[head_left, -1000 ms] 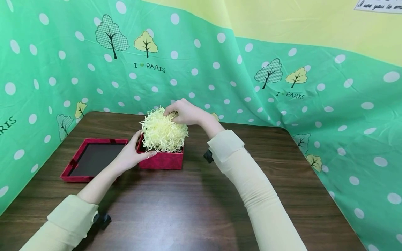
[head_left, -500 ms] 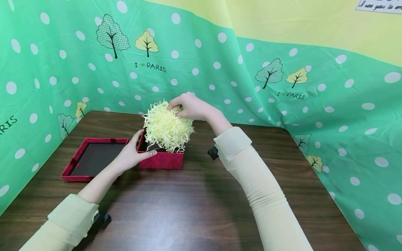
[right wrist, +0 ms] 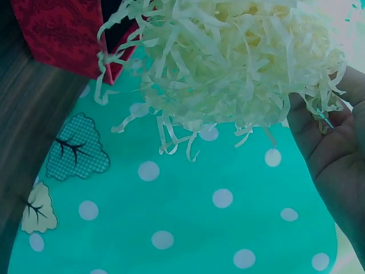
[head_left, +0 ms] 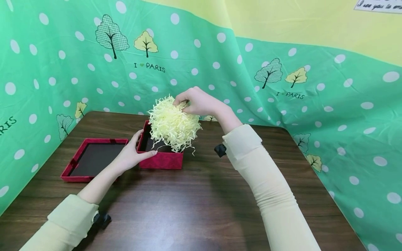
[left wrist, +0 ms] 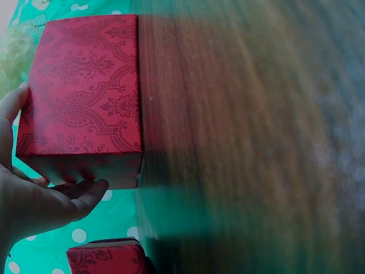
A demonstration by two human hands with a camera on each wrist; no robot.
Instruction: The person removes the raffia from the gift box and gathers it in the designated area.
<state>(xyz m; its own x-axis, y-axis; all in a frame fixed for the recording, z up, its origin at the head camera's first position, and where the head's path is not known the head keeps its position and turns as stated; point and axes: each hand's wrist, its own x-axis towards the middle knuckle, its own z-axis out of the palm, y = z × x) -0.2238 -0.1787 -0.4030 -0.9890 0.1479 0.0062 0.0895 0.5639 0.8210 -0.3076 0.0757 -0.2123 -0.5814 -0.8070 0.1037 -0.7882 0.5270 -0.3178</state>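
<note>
A fluffy clump of pale yellow shredded paper [head_left: 174, 123] hangs over the red box [head_left: 161, 161], with loose strands trailing below it. My right hand [head_left: 201, 101] pinches the top of this clump between thumb and fingers. In the right wrist view the shredded paper [right wrist: 228, 68] is apart from the box. My left hand [head_left: 130, 153] holds the box at its near left corner, thumb along the front rim and fingers on the left side. The box stands without a lid, and its dark inside shows on the left. A damask pattern covers the red box [left wrist: 85, 85] in the left wrist view.
Left of the box, a shallow red lid [head_left: 97, 158] lies with its black inside facing up. Both stand on a dark wooden table [head_left: 188, 205]. A green dotted cloth [head_left: 194, 62] hangs behind and at the sides.
My right hand has risen and moved right, lifting the shredded paper up from the box, so more of the dark inside shows. The left hand and the box have stayed in place.
</note>
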